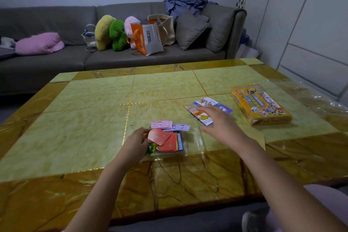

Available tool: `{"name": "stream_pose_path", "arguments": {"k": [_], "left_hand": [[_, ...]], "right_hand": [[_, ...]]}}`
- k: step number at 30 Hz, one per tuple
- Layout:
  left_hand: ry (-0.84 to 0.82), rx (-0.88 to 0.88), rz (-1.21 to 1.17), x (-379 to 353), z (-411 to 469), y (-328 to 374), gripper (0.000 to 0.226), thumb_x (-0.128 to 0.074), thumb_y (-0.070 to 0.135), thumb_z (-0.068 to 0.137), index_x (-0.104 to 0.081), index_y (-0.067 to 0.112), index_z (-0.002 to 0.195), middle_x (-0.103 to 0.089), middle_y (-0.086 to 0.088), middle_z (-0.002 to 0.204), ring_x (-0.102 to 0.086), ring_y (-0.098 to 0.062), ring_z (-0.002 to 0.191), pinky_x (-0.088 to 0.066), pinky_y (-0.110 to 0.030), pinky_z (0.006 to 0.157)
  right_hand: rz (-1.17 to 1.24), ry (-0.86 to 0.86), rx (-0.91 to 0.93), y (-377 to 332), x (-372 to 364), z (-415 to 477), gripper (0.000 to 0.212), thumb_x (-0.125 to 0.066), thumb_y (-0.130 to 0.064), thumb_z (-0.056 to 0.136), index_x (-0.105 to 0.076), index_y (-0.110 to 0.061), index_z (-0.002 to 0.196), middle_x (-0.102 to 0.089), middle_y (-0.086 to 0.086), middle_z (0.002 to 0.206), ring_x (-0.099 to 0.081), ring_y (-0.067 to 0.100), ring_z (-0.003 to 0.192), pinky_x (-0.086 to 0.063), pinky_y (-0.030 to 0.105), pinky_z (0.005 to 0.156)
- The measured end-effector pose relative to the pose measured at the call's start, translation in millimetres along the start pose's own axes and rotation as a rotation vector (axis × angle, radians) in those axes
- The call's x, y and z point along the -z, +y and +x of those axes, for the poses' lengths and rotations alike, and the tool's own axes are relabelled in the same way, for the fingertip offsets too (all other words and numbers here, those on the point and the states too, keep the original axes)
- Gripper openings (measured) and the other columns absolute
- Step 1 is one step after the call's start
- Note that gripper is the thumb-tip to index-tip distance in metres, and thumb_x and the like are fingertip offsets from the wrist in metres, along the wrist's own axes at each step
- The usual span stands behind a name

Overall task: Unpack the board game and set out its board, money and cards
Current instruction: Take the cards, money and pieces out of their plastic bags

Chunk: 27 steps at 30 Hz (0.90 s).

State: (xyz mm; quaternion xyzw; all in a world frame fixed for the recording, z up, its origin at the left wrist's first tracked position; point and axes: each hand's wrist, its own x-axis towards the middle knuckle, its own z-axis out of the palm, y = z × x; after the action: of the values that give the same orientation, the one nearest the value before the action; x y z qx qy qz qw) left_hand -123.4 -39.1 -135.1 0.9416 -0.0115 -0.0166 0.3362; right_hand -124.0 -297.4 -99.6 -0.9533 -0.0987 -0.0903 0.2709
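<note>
Left hand (136, 142) pinches orange-red paper cards (165, 140) — light, slippery, grip edges; right hand (220, 122) spread over folded colourful board (207, 102), 2 o'clock.

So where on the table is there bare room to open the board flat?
The left half of the table is bare, from its left edge to the cards; so is the far strip toward the sofa. Crowded: the near middle with cards and money, and the right side with the board, box and wrap.

Dim, soft — perhaps slightly blurred edges.
</note>
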Motion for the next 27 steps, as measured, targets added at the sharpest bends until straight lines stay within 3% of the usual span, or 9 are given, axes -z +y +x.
{"name": "stream_pose_path", "arguments": {"k": [3,6,9,11,13,16,20,24,27], "left_hand": [[-0.033,-0.027,0.068,2,-3,2,0.035,-0.047,0.008,0.095,-0.055,0.012,0.129,-0.058,-0.009,0.130,-0.057,-0.022,0.108,-0.041,-0.027,0.079],[-0.111,-0.033,0.100,11,-6,-1,0.036,-0.050,0.006,0.091,-0.060,0.016,0.125,-0.061,-0.006,0.127,-0.057,-0.022,0.113,-0.044,-0.028,0.089],[-0.216,-0.046,0.090,18,-5,-8,0.028,-0.054,0.015,0.091,-0.065,0.022,0.116,-0.067,-0.001,0.116,-0.065,-0.014,0.096,-0.051,-0.031,0.087],[-0.232,-0.065,0.073,20,-6,-6,0.020,-0.057,0.024,0.093,-0.065,0.022,0.111,-0.067,0.001,0.112,-0.065,-0.008,0.084,-0.052,-0.021,0.075],[-0.187,-0.108,0.098,20,-7,-2,0.021,-0.059,0.030,0.092,-0.066,0.019,0.109,-0.062,0.003,0.117,-0.062,-0.009,0.093,-0.045,-0.016,0.072],[-0.129,-0.158,0.150,17,-7,1,0.026,-0.066,0.038,0.086,-0.070,0.019,0.104,-0.055,0.000,0.131,-0.052,-0.013,0.118,-0.038,-0.021,0.087],[-0.144,-0.172,0.198,19,-9,0,0.024,-0.072,0.042,0.080,-0.073,0.027,0.099,-0.042,0.001,0.146,-0.043,-0.011,0.130,-0.037,-0.026,0.098],[-0.154,-0.223,0.211,19,-13,2,0.031,-0.074,0.041,0.078,-0.071,0.030,0.107,-0.036,0.005,0.150,-0.037,-0.010,0.133,-0.033,-0.022,0.099],[-0.188,-0.251,0.206,16,-16,5,0.039,-0.075,0.043,0.076,-0.069,0.029,0.112,-0.034,0.005,0.150,-0.032,-0.009,0.136,-0.029,-0.017,0.100]], "right_hand": [[-0.137,-0.321,0.117,-23,-12,14,0.076,-0.068,-0.016,0.084,-0.029,-0.034,0.147,-0.029,-0.006,0.153,-0.034,0.015,0.136,-0.034,0.029,0.104],[-0.304,-0.464,0.188,-29,-19,22,0.085,-0.061,-0.003,0.082,-0.020,-0.035,0.150,-0.029,-0.003,0.151,-0.034,0.018,0.135,-0.039,0.034,0.103],[-0.355,-0.486,0.235,-29,-19,24,0.079,-0.058,-0.002,0.085,-0.025,-0.036,0.149,-0.034,-0.003,0.147,-0.041,0.018,0.129,-0.043,0.034,0.098],[-0.387,-0.490,0.248,-29,-16,24,0.071,-0.060,-0.011,0.088,-0.029,-0.035,0.147,-0.041,-0.002,0.140,-0.048,0.017,0.121,-0.044,0.030,0.090],[-0.441,-0.473,0.239,-29,-13,25,0.064,-0.062,-0.021,0.089,-0.033,-0.033,0.145,-0.045,0.000,0.131,-0.051,0.018,0.115,-0.037,0.025,0.076],[-0.452,-0.460,0.187,-31,-13,26,0.062,-0.066,-0.017,0.086,-0.038,-0.028,0.140,-0.047,0.002,0.125,-0.053,0.020,0.107,-0.032,0.024,0.070],[-0.397,-0.457,0.156,-36,-16,20,0.061,-0.065,-0.013,0.085,-0.038,-0.027,0.138,-0.045,0.003,0.123,-0.048,0.014,0.086,-0.031,0.022,0.054],[-0.256,-0.342,0.175,-49,-17,9,0.043,-0.063,-0.021,0.089,-0.050,-0.027,0.130,-0.049,-0.003,0.117,-0.052,0.011,0.089,-0.041,0.026,0.073],[-0.166,-0.280,0.129,-55,-25,-11,0.021,-0.059,-0.025,0.091,-0.063,-0.022,0.111,-0.058,-0.007,0.099,-0.048,0.006,0.080,-0.034,0.022,0.068]]}}
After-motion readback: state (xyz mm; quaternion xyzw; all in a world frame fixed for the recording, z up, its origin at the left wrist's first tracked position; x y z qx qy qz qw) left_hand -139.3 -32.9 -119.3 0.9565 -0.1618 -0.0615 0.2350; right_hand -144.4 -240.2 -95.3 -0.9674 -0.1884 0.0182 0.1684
